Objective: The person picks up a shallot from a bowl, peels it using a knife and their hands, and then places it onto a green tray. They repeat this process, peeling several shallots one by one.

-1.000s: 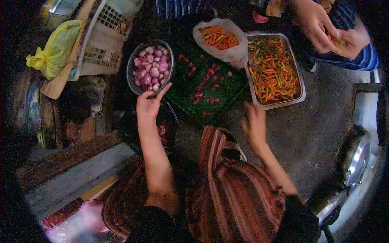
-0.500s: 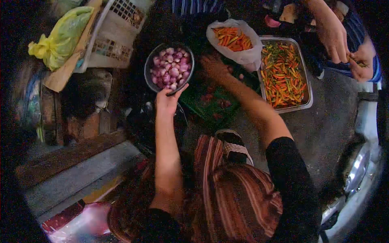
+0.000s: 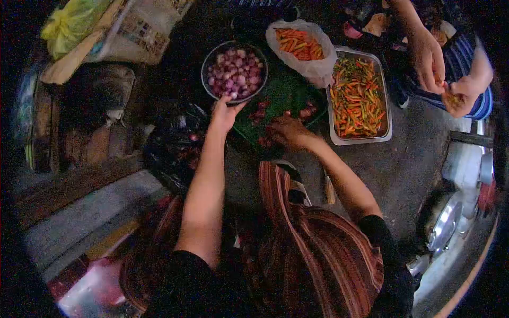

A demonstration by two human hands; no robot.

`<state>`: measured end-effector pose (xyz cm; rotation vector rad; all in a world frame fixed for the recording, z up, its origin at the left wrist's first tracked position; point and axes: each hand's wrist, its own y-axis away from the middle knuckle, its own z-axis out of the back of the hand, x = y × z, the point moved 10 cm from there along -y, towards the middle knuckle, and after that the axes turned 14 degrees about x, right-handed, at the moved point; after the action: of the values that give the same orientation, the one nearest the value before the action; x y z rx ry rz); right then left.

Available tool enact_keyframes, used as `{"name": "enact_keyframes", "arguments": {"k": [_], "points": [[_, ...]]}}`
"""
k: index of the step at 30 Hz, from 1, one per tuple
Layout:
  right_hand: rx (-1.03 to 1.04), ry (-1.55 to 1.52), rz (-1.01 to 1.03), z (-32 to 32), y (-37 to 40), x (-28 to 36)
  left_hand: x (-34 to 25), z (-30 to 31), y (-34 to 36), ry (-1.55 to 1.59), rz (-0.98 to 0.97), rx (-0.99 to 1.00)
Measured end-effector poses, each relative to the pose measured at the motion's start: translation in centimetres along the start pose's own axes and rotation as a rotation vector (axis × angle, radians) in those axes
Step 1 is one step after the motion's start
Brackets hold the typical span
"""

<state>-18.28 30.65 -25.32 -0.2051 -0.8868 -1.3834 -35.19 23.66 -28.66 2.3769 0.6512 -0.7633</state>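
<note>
My left hand [image 3: 225,114] grips the near rim of a dark round bowl [image 3: 204,87] filled with peeled purple-pink shallots [image 3: 236,74]. Right of it lies a green tray [image 3: 289,87] with several darker, reddish shallots [image 3: 258,114] scattered on it. My right hand [image 3: 290,132] is low over the near part of this tray, beside a few of those shallots. Its fingers look apart and point left, though the dim light blurs their tips; I see nothing held in them.
Behind the tray sits a white plastic bag [image 3: 328,55] of orange chillies. A metal pan [image 3: 389,114] of mixed chillies stands to the right. Another person's hands [image 3: 430,61] pinch something small at upper right. A black plastic bag [image 3: 167,138] lies left; a crate [image 3: 140,32] is beyond.
My right hand has drawn back toward me across the green tray. The bowl in my left hand sits slightly higher and further right in view. The camera view has shifted.
</note>
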Motion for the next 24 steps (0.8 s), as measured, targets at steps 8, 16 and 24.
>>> {"name": "enact_keyframes", "arguments": {"k": [8,16,24], "points": [[-0.419,0.319,-0.426,4.9,3.1,-6.8,4.5,-0.9,1.9,-0.93,0.077,-0.059],[-0.733,-0.082,-0.259,4.4,13.0,0.6,6.7,-3.2,4.0,-1.397,-0.344,-0.01],[-0.661,-0.015,-0.81,-11.9,26.0,-2.6,3.5,-9.9,6.4,-1.695,-0.469,-0.066]]}}
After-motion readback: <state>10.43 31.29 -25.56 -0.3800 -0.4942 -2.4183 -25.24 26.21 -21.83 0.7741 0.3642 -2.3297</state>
